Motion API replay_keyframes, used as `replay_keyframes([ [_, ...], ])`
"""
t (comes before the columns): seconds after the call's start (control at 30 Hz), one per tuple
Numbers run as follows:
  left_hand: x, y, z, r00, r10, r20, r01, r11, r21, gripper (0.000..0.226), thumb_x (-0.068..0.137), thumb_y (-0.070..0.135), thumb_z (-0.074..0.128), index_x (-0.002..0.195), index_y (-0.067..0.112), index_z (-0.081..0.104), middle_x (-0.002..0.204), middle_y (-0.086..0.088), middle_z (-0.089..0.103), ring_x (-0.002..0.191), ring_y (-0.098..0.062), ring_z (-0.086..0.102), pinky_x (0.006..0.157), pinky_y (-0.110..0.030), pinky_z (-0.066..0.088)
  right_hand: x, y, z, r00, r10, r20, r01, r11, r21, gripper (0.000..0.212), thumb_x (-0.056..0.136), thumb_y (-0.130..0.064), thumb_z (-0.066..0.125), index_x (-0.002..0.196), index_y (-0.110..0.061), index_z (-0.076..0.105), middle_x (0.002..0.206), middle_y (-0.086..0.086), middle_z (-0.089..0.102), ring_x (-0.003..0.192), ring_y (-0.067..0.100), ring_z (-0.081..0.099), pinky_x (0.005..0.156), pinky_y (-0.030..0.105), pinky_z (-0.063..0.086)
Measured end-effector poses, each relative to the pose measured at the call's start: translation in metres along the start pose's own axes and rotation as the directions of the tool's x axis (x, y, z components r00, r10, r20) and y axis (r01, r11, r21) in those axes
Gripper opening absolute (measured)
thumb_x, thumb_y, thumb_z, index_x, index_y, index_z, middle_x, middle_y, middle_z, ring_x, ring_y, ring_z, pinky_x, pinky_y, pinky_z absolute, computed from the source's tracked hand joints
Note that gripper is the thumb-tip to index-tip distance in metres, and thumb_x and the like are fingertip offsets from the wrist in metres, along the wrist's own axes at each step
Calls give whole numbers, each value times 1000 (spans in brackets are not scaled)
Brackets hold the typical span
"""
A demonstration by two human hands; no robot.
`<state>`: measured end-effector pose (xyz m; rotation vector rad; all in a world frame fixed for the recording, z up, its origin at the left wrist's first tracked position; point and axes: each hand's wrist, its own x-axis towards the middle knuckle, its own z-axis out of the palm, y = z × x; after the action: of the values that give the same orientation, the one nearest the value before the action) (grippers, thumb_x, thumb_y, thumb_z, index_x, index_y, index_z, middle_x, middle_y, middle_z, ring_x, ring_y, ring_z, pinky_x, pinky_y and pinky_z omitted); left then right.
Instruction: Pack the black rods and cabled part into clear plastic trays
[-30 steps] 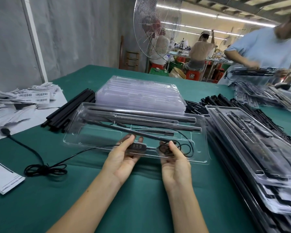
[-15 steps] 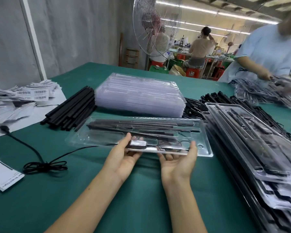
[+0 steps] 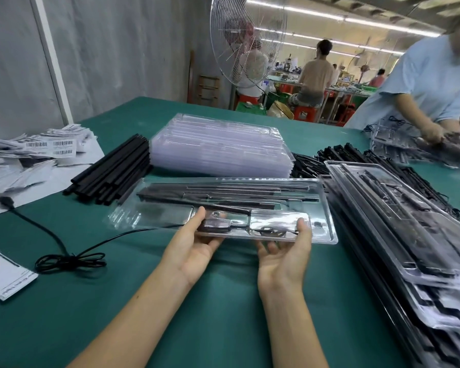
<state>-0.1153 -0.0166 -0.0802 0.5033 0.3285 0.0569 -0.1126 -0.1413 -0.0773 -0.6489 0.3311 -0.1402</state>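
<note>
Fingers first: the left hand (image 3: 194, 245) has its thumb pressed on top of the clear plastic blister tray (image 3: 223, 208) and fingers curled beneath its near edge, gripping it. The right hand (image 3: 284, 256) does the same, thumb on top, fingers under. The tray sits lifted off the green table cloth (image 3: 223, 314), holding long black rods (image 3: 223, 193) in its slots and a small inline controller with thin black cable (image 3: 91, 245) trailing left of the tray into a loose coil. Behind the tray, a stack of empty clear trays (image 3: 221, 147); left of that, loose black rods (image 3: 112, 176). Right of the tray, filled trays piled high (image 3: 398, 221).
</note>
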Motion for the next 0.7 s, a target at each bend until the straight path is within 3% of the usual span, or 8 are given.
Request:
replay_keyframes([
  [0.13,1,3,-1,1000,-1,24,2,1000,-23,18,93,13,55,77,5,57,74,-13,71,69,-21,72,58,-36,60,-2,-3,-2,997,-2,75,3,1000,-18,9,87,-28,50,82,-25,57,77,-6,64,74,15,56,66,29,43],
  [0.33,4,7,-4,998,-9,58,12,999,-38,11,93,16,55,90,7,60,86,-13,72,72,-21,72,61,-39,60,-8,-9,1,982,-1,190,-13,997,76,35,84,-16,41,57,-22,62,72,-4,68,63,11,61,62,26,40],
  [0.43,5,7,-5,998,-16,61,18,1000,-25,13,93,18,54,93,7,60,94,-11,68,81,-20,67,62,-38,59,-9,-11,2,977,16,214,-46,989,137,41,83,-12,36,53,-18,63,75,1,69,60,14,63,60,26,43],
  [0.53,6,7,-4,997,-4,73,5,1000,-18,12,93,18,54,93,8,60,93,-11,69,77,-19,70,64,-39,59,-9,-11,2,978,38,207,-70,986,148,43,81,-11,35,51,-16,64,75,2,69,62,16,63,60,26,44],
  [0.7,6,6,-4,998,18,54,-17,1000,-9,14,95,17,52,84,9,56,88,-12,67,68,-18,72,57,-36,59,-5,-11,0,983,119,136,-136,983,122,26,82,-13,40,61,-17,54,78,-1,67,66,15,62,58,23,46],
])
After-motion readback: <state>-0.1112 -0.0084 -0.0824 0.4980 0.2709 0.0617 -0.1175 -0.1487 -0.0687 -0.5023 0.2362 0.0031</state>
